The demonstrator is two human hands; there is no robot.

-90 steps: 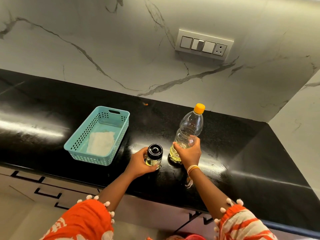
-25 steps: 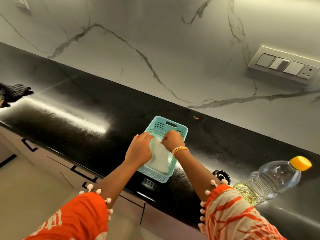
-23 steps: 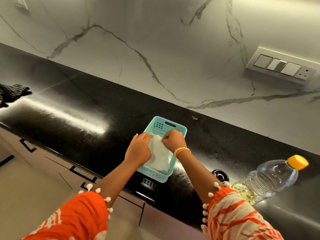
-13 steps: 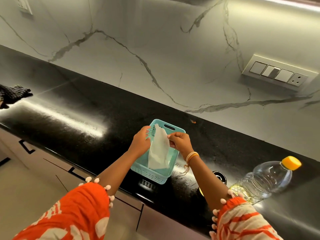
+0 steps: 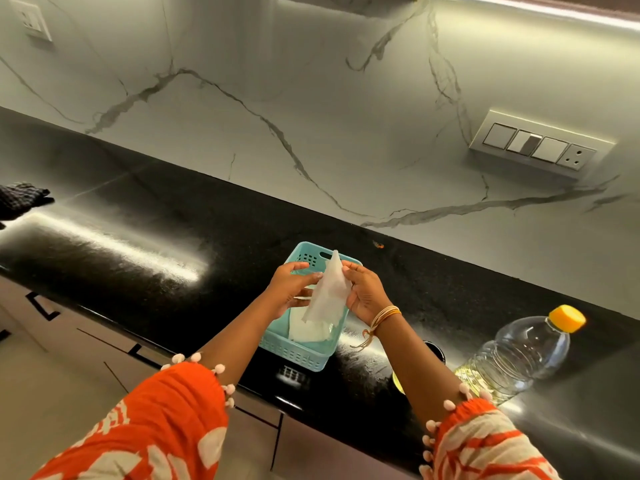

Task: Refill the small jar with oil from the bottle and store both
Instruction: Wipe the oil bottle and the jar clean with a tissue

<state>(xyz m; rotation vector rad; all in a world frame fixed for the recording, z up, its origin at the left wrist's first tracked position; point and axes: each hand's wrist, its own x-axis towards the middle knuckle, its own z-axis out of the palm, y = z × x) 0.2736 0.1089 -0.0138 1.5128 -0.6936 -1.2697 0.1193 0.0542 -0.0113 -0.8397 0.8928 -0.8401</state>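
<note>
Both hands have lifted the tissue [image 5: 327, 292] above the basket [image 5: 298, 351]: left hand [image 5: 291, 289] and right hand [image 5: 363, 294] pinch it. Bottle [image 5: 519, 355] stands right, nearer the right hand; small jar [image 5: 437, 351] mostly hidden.

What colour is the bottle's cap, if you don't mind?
Yellow-orange; the cap shows best in the head view.

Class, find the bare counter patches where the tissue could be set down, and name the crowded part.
Bare: counter between dark cloth and basket; strip behind basket. Crowded: basket to oil bottle, where the forearm hides the jar.
</note>
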